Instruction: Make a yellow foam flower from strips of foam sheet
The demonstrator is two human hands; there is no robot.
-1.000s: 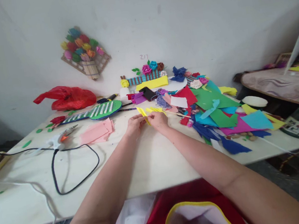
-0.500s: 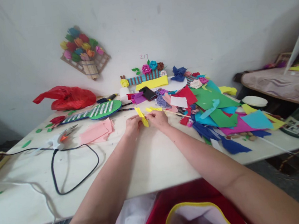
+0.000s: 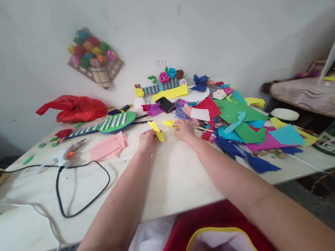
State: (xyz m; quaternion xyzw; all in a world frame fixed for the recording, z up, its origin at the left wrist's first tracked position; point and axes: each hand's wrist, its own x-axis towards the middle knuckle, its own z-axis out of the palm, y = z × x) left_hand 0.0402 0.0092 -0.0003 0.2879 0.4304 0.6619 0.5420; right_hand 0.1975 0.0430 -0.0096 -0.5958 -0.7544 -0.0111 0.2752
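Note:
My left hand (image 3: 146,138) pinches a folded yellow paper piece (image 3: 156,130) just above the white table (image 3: 168,182). My right hand (image 3: 184,128) has left that piece and rests on the table a little to the right, its fingers on another yellow paper scrap (image 3: 169,123). A thin wooden stick (image 3: 199,128) lies just beyond the right hand. Pink paper sheets (image 3: 107,146) lie to the left of my left hand.
A glue gun (image 3: 68,154) with a black cable (image 3: 81,191) lies at the left. A heap of coloured paper (image 3: 246,128) covers the right side. A green paddle-shaped craft (image 3: 109,124), a black phone (image 3: 165,104), a red plastic bag (image 3: 75,109) and paper flowers (image 3: 168,76) sit at the back.
My right hand let go of the yellow folded piece and moved right and back to the yellow scrap. My left hand keeps the piece, shifted slightly left.

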